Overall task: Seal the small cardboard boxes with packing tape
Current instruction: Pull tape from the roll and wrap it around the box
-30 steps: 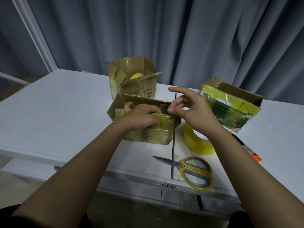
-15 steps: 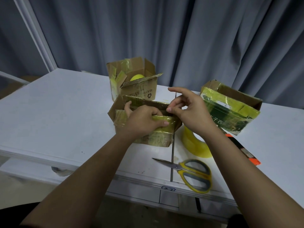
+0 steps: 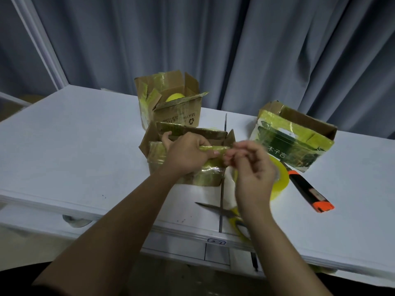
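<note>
The near box, in front of the open box, is gripped by the left hand, while the blurred right hand, whose grip cannot be told, has drawn back from its flap, so sealing seems unfinished.

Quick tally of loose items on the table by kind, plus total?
Cardboard boxes: 3
Tape rolls: 2, one inside the far box
Scissors: 1
Utility knife: 1
Total: 7
</note>
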